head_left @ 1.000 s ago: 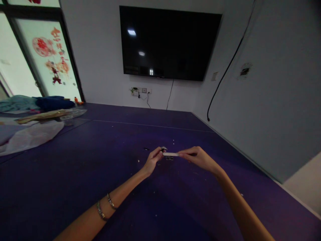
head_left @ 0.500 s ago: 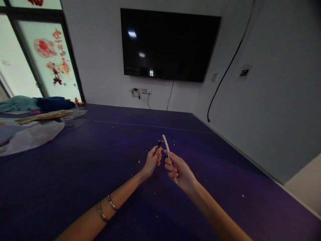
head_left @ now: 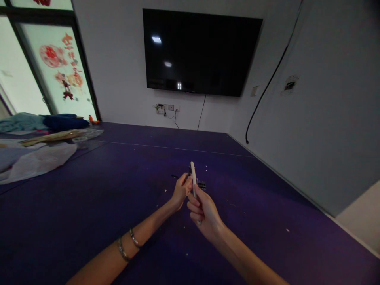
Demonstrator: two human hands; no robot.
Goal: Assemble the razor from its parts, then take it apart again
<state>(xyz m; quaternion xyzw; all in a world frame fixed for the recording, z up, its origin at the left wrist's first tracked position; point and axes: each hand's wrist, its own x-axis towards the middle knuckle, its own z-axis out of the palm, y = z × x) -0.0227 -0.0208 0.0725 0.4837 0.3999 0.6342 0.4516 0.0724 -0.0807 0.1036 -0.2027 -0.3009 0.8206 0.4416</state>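
My left hand (head_left: pixel 181 190) is closed around the handle of a small black razor (head_left: pixel 189 170). Its T-shaped head showed earlier and is now largely covered by the white stick. In my closed right hand (head_left: pixel 204 209) is a slim white stick (head_left: pixel 193 174) with a rounded tip, shaped like a toothbrush; I see no bristles. It stands nearly upright across the razor, and I cannot tell whether the two touch. Just beyond my right fingers a small dark rectangular piece (head_left: pixel 202 185) lies on the purple surface (head_left: pixel 118 229). A thin black item (head_left: pixel 174 176) lies left of the razor.
Small white scraps (head_left: pixel 287 230) are scattered over the purple surface. At the far left lie clear plastic sheeting (head_left: pixel 44 162) and folded blue cloth (head_left: pixel 65 122). A black cable (head_left: pixel 267 85) hangs along the right wall. A television (head_left: pixel 202 55) is mounted on the wall ahead.
My right hand has moved left, bringing the white stick in front of the razor and turning it more upright. The dark rectangular piece behind it has come into view. My left hand has barely shifted.
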